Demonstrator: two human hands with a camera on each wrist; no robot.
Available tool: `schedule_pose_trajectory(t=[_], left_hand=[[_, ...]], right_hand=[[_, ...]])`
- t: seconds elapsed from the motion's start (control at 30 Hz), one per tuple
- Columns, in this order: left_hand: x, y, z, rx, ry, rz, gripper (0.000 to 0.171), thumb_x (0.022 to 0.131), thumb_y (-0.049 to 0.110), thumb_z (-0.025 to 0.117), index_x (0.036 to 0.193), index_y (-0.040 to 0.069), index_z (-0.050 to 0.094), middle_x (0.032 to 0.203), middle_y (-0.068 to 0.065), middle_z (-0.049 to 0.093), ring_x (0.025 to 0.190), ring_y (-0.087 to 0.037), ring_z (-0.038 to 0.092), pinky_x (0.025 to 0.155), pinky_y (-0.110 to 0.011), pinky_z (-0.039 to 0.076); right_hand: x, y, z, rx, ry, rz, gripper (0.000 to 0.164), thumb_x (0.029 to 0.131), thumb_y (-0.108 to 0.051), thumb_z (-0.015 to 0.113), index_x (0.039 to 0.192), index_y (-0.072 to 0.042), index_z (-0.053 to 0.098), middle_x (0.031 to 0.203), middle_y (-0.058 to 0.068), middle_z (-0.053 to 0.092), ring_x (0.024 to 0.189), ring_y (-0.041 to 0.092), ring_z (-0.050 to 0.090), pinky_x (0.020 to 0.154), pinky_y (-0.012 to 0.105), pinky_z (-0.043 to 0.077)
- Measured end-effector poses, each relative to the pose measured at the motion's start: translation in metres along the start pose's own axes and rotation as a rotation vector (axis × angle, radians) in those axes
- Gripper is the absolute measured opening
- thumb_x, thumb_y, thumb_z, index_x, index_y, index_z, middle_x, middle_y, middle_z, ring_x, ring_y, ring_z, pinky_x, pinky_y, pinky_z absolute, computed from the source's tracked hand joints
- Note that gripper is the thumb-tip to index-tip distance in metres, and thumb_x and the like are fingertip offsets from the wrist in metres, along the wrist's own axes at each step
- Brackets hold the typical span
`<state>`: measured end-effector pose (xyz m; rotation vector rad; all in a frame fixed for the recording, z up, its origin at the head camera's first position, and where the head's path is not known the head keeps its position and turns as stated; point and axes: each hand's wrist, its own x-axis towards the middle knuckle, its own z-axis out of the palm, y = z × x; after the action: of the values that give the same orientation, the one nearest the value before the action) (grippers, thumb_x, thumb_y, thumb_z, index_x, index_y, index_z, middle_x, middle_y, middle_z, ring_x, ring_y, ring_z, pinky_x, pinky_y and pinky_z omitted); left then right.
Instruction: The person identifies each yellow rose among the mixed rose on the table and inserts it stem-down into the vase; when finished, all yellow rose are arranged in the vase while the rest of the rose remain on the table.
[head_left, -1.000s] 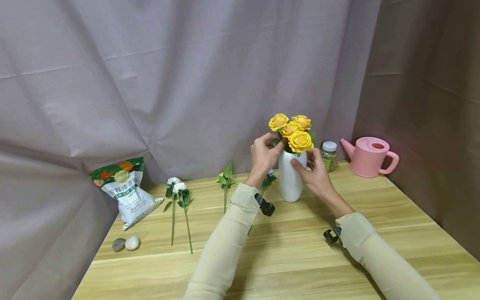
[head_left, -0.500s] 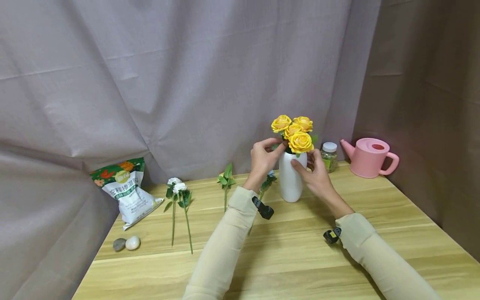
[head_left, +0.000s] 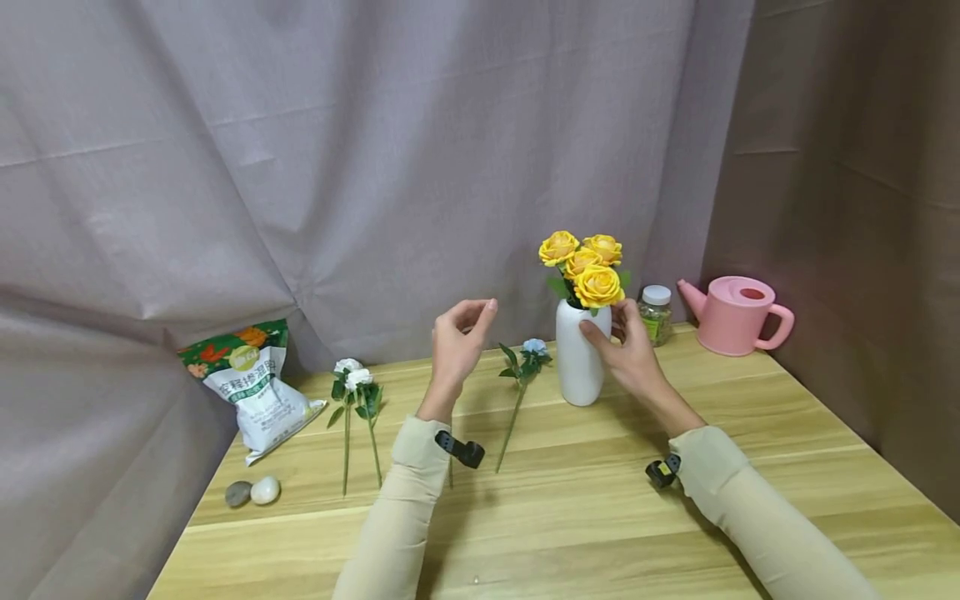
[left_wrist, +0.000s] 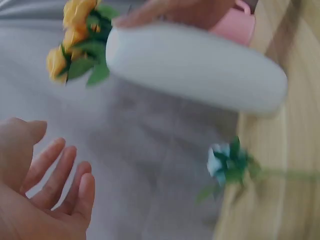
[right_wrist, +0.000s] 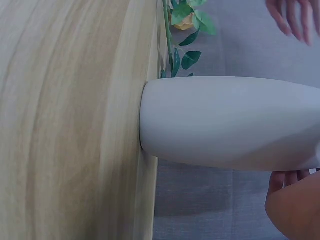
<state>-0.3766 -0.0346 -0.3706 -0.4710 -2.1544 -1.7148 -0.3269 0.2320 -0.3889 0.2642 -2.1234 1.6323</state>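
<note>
A tall white vase point(head_left: 580, 358) stands upright on the wooden table, with several yellow roses point(head_left: 598, 286) in its mouth. My right hand point(head_left: 632, 350) holds the vase near its top, thumb on the front; part of its fingers is hidden behind the vase. Left of the vase, my left hand point(head_left: 457, 346) is in the air, holding nothing. Its fingers are loosely bent in the left wrist view, apart from the vase. Between that hand and the vase lies a light blue flower point(head_left: 534, 347) with green leaves and a long stem.
Two white flowers point(head_left: 358, 377) lie at left, beside a white-and-green bag point(head_left: 262, 400) and two stones point(head_left: 265, 490). A lidded jar point(head_left: 656, 317) and a pink watering can point(head_left: 733, 315) stand right of the vase. Another flower point(right_wrist: 185, 21) lies partly hidden behind my left hand.
My left hand has let go among the roses and moved left and slightly down, away from the vase. The blue flower now shows fully. My right hand stays on the vase.
</note>
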Motion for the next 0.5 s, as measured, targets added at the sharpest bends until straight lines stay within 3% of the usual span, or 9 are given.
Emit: schedule_pose_trajectory(t=[0.17,0.33,0.5], left_hand=[[-0.018,-0.033,-0.031,0.137,0.039,-0.12,0.022,0.093,0.046,0.069,0.102,0.027,0.075,0.096,0.005,0.074,0.09,-0.012,0.068,0.08,-0.034,0.057],[-0.033,-0.063,-0.056,0.248,-0.018,-0.247,0.016,0.095,0.028,0.071,0.103,0.015,0.076,0.096,-0.004,0.075,0.089,-0.019,0.07,0.078,-0.034,0.056],[-0.04,-0.079,-0.069,0.347,-0.066,-0.322,0.014,0.089,0.016,0.073,0.1,0.008,0.077,0.093,-0.01,0.077,0.082,-0.019,0.071,0.074,-0.031,0.057]], right_hand=[[-0.001,-0.001,0.001,-0.002,0.0,0.009,0.046,0.097,-0.02,0.068,0.13,-0.006,0.04,0.128,0.009,0.052,0.12,0.023,0.05,0.101,0.034,0.04],[-0.001,-0.002,0.002,-0.001,-0.002,0.003,0.043,0.097,-0.02,0.068,0.128,-0.008,0.041,0.126,0.006,0.052,0.118,0.017,0.051,0.101,0.032,0.04],[-0.001,-0.003,0.002,-0.01,0.005,0.005,0.043,0.097,-0.022,0.068,0.128,-0.01,0.041,0.126,0.005,0.053,0.117,0.011,0.05,0.102,0.029,0.04]])
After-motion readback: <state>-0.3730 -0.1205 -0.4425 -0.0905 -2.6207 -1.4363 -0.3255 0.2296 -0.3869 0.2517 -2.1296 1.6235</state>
